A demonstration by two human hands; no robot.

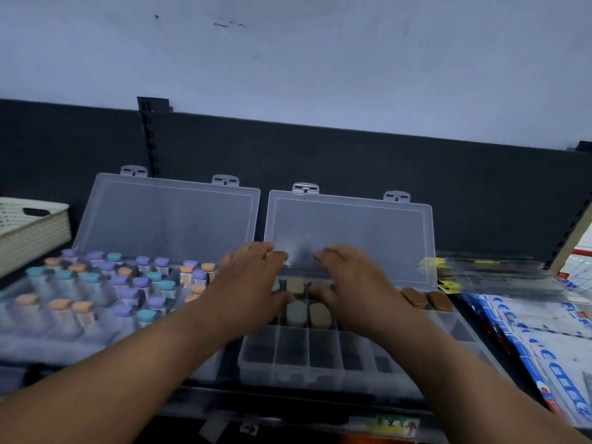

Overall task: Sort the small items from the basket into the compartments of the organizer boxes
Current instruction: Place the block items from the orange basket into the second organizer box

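The sorting looks well along, though not finished. The left box (64, 349), at the shelf's left, is packed almost wall to wall with small bottles (129, 294) capped in purple, teal and orange. The right box (290, 374), just beside it at the shelf's middle, is only part filled: brown and grey caps (414, 298) stand in its back rows, while the front row (323, 350) and the compartments by its right wall look bare. The basket (32, 232) sits at the far left edge, well apart from the hands, and its inside is hidden, so what is left in it cannot be judged. Both lids stand open against the dark back panel. Both arms reach forward side by side over the right box, palms down above its back rows. The left hand (253, 283) has its fingers fairly straight and spread, with nothing seen in it. The right hand (349, 283) has its fingers bent downward; through the blur I cannot tell whether it pinches a piece or merely touches the caps beneath it.
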